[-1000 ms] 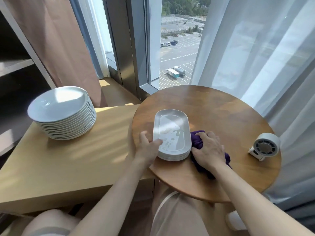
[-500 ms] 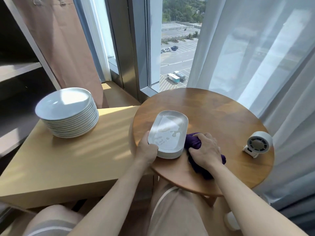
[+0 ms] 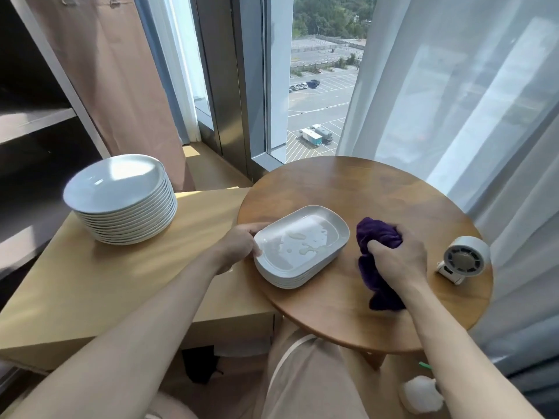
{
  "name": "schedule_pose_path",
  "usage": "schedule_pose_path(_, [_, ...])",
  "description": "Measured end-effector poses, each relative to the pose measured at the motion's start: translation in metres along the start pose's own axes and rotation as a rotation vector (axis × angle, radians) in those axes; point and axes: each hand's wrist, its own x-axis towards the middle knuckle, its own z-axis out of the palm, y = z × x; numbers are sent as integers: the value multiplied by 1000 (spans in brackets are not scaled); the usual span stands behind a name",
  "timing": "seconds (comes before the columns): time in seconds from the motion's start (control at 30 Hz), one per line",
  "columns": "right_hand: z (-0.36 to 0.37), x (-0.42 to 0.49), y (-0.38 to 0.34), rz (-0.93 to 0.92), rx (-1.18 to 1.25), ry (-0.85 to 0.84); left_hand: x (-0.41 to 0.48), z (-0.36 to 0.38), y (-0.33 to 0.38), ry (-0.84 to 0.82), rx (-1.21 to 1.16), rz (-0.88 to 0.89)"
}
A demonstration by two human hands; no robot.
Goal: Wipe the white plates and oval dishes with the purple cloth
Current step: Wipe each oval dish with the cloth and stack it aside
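Left hand (image 3: 239, 246) is gripping the oval dishes (image 3: 302, 246) by the rim; right hand (image 3: 396, 261) is clutching the bunched purple cloth (image 3: 378, 234) just right of them, apart. Top dish is carrying puddles near the bench (image 3: 363, 189) edge by the left hand, so a hard swipe is risking a spill or slide. Left fingers are hiding under the rim.

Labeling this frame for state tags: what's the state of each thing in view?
Top oval dish: wet, water drops, on its stack.
Round plates: stacked, untouched.
Purple cloth: bunched, off the dish.
Left hand: holds the top dish's edge.
Right hand: grips the cloth.
Fan: upright; running or not unclear.
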Motion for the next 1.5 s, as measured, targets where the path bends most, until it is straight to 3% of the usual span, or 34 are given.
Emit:
schedule_pose_path(0.13, [1, -7, -20, -82, 76, -27, -2, 14, -7, 153, -87, 27])
schedule_pose_path(0.27, [19, -9, -35, -212, 14, -123, -25, 41, -26, 227, 84, 76])
schedule_pose_path(0.43, [46, -3, -36, -272, -404, -319, -28, 54, -48, 273, 167, 159])
schedule_pose_path(0.63, [49, 0, -55, -315, -671, -486, -23, 59, -58, 314, 94, 287])
schedule_pose_path(0.77, [54, -10, -69, -386, -683, -636, -21, 60, -62, 345, 45, 310])
schedule_pose_path(1.03, [91, -26, -94, -472, -613, -861, -14, 55, -66, 253, -44, 214])
schedule_pose_path(1.17, [103, -25, -94, -508, -568, -828, -13, 56, -67, 270, -64, 269])
schedule_pose_path(1.3, [113, -23, -87, -550, -597, -694, -15, 60, -62, 316, -66, 319])
schedule_pose_path(1.5, [115, -1, -79, -467, -672, -504, -20, 61, -56, 348, -6, 338])
